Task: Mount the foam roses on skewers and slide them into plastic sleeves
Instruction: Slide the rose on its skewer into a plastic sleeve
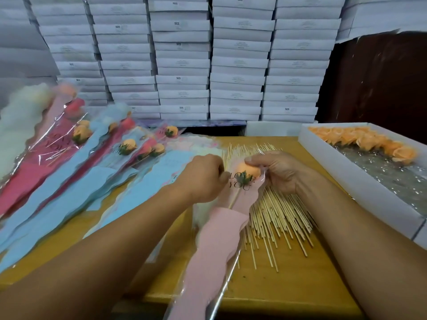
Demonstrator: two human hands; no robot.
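An orange foam rose (250,170) on a wooden skewer (234,200) lies inside a pink plastic sleeve (215,250) printed "LOVE YOU". My left hand (203,176) grips the sleeve's left edge beside the rose. My right hand (277,169) pinches the clear top of the sleeve over the rose. Loose skewers (277,215) are spread on the wooden table (288,285) under the hands. A white box (328,162) at the right holds several orange roses (369,142).
Sleeved roses in pink and blue sleeves (104,153) lie fanned out on the left. Empty blue sleeves (69,209) overlap near my left forearm. Stacks of white cartons (184,65) form a wall behind the table.
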